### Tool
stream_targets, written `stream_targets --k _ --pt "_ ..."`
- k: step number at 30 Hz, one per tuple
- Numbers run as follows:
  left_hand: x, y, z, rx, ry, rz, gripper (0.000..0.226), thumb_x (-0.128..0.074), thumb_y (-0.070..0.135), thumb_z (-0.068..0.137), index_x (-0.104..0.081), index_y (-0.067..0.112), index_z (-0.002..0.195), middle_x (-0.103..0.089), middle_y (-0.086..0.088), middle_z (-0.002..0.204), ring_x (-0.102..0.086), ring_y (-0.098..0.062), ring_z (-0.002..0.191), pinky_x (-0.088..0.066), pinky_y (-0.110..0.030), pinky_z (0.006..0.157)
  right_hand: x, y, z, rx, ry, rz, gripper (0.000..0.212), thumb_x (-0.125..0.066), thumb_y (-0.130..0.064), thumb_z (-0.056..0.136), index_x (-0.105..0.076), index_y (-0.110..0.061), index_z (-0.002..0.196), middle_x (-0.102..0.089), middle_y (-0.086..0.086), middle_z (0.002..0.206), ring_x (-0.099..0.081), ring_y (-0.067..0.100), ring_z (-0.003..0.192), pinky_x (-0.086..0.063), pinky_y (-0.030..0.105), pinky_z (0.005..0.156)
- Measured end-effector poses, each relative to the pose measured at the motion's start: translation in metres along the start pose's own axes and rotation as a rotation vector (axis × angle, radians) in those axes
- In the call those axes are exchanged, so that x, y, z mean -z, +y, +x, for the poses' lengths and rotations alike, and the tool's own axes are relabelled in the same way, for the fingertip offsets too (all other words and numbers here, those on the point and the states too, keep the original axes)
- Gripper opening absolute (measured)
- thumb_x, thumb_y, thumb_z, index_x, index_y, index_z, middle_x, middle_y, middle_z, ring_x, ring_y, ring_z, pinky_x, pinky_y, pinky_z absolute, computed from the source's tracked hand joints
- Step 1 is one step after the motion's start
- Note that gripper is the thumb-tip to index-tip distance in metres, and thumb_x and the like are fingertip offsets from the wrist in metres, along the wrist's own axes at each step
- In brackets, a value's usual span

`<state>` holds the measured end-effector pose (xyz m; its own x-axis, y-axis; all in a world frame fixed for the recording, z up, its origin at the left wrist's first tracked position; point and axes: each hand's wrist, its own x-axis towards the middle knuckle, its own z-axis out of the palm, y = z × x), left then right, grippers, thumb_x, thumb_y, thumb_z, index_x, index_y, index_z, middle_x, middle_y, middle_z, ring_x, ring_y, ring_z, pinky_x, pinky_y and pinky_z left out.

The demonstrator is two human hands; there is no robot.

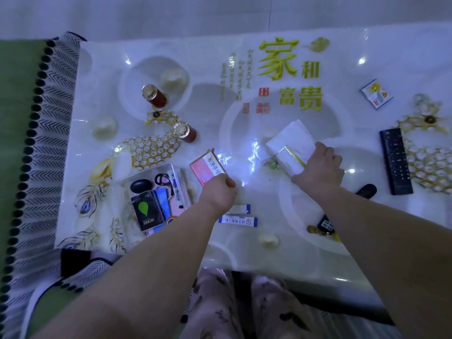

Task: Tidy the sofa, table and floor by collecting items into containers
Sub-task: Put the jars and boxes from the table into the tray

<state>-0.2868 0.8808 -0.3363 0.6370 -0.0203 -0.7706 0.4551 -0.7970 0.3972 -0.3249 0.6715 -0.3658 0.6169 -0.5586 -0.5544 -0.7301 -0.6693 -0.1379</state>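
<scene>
My left hand [217, 192] grips the near corner of a pink and white medicine box [205, 167], just right of a clear tray [144, 172]. The tray holds a black earbud case, a black pack with a green leaf, a blue item and a pen. My right hand [320, 165] grips a white tissue pack with a yellow stripe [291, 148] at the middle of the glossy white table [269, 204]. Two blue and white sachets [241, 216] lie near the front edge, between my arms.
Two amber bottles [156, 96] with gold caps stand at the left. A black remote [395, 161], a small black object [367, 190] and a small card box [375, 94] lie at the right. Keys [322, 228] sit under my right forearm. A patterned rug [44, 143] borders the table's left side.
</scene>
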Motion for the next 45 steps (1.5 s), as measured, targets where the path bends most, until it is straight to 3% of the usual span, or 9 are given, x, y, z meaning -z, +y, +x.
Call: stream_targets --k 4,7,10,17,27,32,36,42,45 --pt "0.01 -0.009 -0.009 0.007 0.039 0.01 0.02 -0.049 0.01 0.088 -0.053 0.027 0.079 -0.066 -0.01 0.109 -0.065 -0.029 0.097 -0.055 -0.039 0.085 0.001 0.002 -0.018 0.021 0.009 0.148 0.081 -0.07 -0.017 0.075 -0.025 -0.008 0.143 -0.04 0.015 0.137 -0.039 0.035 0.125 -0.042 0.044 0.094" --pt "0.023 -0.019 -0.021 0.014 0.046 0.049 0.014 -0.048 0.008 0.09 -0.058 0.019 0.093 -0.064 -0.01 0.113 -0.062 -0.03 0.102 -0.053 -0.036 0.085 0.004 -0.003 -0.032 0.034 0.008 0.188 0.071 -0.061 -0.011 0.081 -0.026 -0.006 0.143 -0.041 0.018 0.137 -0.039 0.037 0.126 -0.041 0.046 0.096" --pt "0.035 -0.031 -0.026 0.015 0.052 0.076 0.02 -0.046 0.006 0.091 -0.059 0.014 0.104 -0.063 -0.009 0.114 -0.061 -0.029 0.105 -0.052 -0.04 0.092 0.001 -0.016 -0.044 0.011 -0.055 0.157 0.082 -0.067 -0.025 0.078 -0.021 -0.007 0.144 -0.033 0.015 0.142 -0.034 0.037 0.13 -0.038 0.048 0.099" --pt "0.038 -0.05 -0.015 0.019 0.036 0.049 0.016 -0.047 0.009 0.09 -0.06 0.015 0.099 -0.065 -0.011 0.111 -0.063 -0.031 0.102 -0.052 -0.043 0.092 -0.032 -0.035 -0.051 -0.057 -0.17 0.03 0.12 -0.082 -0.043 0.062 -0.006 -0.007 0.148 -0.027 0.011 0.145 -0.032 0.033 0.13 -0.037 0.046 0.098" --pt "0.05 -0.058 -0.018 0.032 0.037 -0.014 0.013 -0.046 0.009 0.091 -0.053 0.02 0.092 -0.064 -0.01 0.111 -0.063 -0.031 0.103 -0.052 -0.043 0.093 -0.036 -0.038 -0.059 -0.097 -0.107 0.314 0.108 -0.079 -0.029 0.064 -0.012 -0.01 0.147 -0.032 0.012 0.141 -0.036 0.036 0.129 -0.038 0.043 0.1" --pt "0.072 -0.069 -0.024 0.053 0.059 -0.063 0.018 -0.04 0.006 0.089 -0.052 0.018 0.096 -0.062 -0.017 0.115 -0.06 -0.036 0.106 -0.052 -0.048 0.093 -0.02 -0.051 -0.084 0.112 -0.14 0.388 0.108 -0.079 -0.028 0.062 -0.015 -0.013 0.148 -0.027 0.008 0.148 -0.029 0.026 0.137 -0.035 0.039 0.108" --pt "0.105 -0.076 -0.051 0.091 0.16 -0.028 0.029 -0.042 0.0 0.091 -0.051 0.006 0.117 -0.059 -0.018 0.116 -0.059 -0.036 0.105 -0.05 -0.046 0.093 -0.009 -0.083 -0.116 0.292 -0.226 0.358 0.113 -0.076 -0.03 0.061 -0.009 -0.019 0.151 -0.022 0.003 0.151 -0.028 0.02 0.138 -0.034 0.031 0.105" --pt "0.15 -0.126 -0.081 0.129 0.295 -0.022 0.021 -0.045 0.013 0.094 -0.054 0.005 0.112 -0.06 -0.017 0.114 -0.057 -0.035 0.108 -0.038 -0.029 0.076 -0.018 -0.133 -0.162 0.626 -0.33 0.049 0.11 -0.078 -0.03 0.058 -0.017 -0.02 0.148 -0.033 0.006 0.142 -0.036 0.024 0.132 -0.041 0.036 0.102" --pt "0.156 -0.151 -0.091 0.145 0.277 -0.121 0.022 -0.041 0.022 0.095 -0.05 0.012 0.077 -0.059 -0.016 0.089 -0.057 -0.033 0.086 -0.04 -0.031 0.072 -0.034 -0.151 -0.183 0.783 -0.388 -0.1 0.108 -0.078 -0.029 0.059 -0.018 -0.018 0.148 -0.036 0.01 0.141 -0.038 0.026 0.131 -0.04 0.036 0.103"
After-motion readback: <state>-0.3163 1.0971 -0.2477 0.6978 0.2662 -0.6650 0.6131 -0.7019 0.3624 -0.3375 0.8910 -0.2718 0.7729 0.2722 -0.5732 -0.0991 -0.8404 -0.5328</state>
